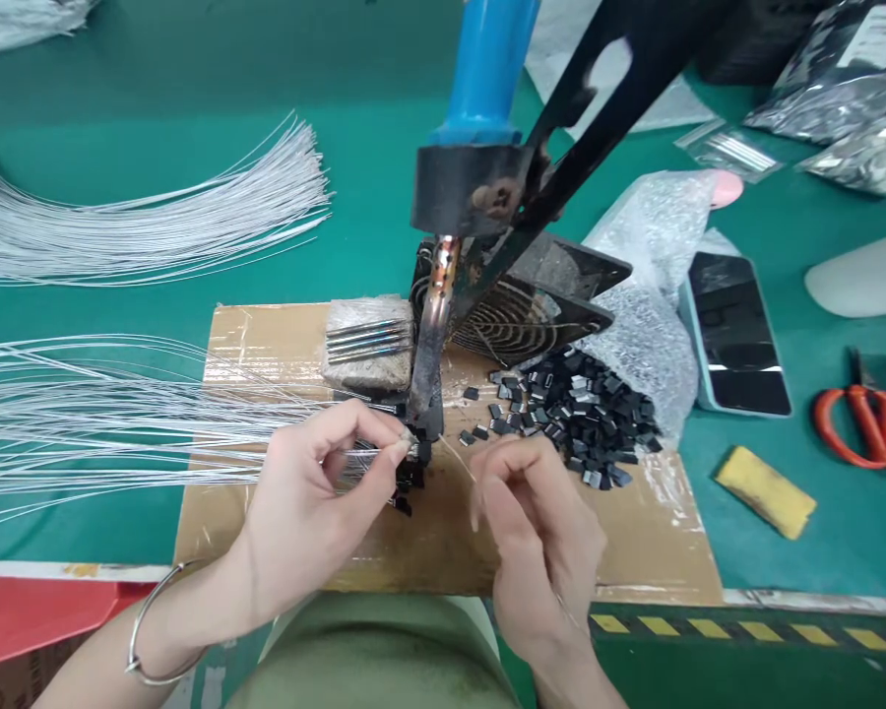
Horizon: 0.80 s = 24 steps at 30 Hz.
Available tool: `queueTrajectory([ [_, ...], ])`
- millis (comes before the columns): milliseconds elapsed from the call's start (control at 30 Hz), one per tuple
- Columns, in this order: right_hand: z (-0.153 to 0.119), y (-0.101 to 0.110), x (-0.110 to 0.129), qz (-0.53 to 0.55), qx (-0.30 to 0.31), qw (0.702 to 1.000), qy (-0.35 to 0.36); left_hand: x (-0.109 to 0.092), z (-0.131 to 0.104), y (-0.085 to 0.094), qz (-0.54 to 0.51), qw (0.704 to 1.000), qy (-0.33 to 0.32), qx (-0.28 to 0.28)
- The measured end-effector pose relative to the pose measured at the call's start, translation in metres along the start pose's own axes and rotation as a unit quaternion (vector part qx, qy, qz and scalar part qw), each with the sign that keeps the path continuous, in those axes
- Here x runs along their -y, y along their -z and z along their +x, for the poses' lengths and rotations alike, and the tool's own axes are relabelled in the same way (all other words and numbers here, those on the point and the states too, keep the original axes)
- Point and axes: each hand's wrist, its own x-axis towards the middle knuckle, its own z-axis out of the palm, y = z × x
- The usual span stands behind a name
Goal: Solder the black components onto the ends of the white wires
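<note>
No text legible in the head view. White label [877, 37] on the plastic bag [819, 113] at upper right: any print too small to read. White cup-like vessel [853, 279] at right edge: faint marks, unreadable. Striped yellow-and-dark marking [705, 628] along the lower right.

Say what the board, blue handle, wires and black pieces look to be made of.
Board: likely cardboard; matte brown, with shiny streaks suggesting tape.
Blue handle: probably plastic; smooth, even colour, soft sheen.
Wires: perhaps plastic-coated; thin, pale, slightly glossy, cores not discernible.
Black pieces: perhaps plastic with metal; dark bodies, silvery glints.
</note>
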Motion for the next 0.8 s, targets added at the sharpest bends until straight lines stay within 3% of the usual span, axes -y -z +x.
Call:
queueTrajectory([
  [200, 0.004, 0.002, 0.003, -0.006, 0.021, 0.998, 0.052, -0.003, 0.003, 0.000, 0.009, 1.000, -0.014, -0.006],
  [433, 0.003, -0.006, 0.012, 0.036, -0.006, 0.999, 0.016, -0.002, 0.006, 0.001, 0.022, 1.000, -0.017, -0.011],
  [800, 0.010, -0.008, 0.011, 0.047, -0.001, 0.999, 0.002, -0.008, 0.015, 0.003, 0.003, 0.999, -0.032, -0.018],
])
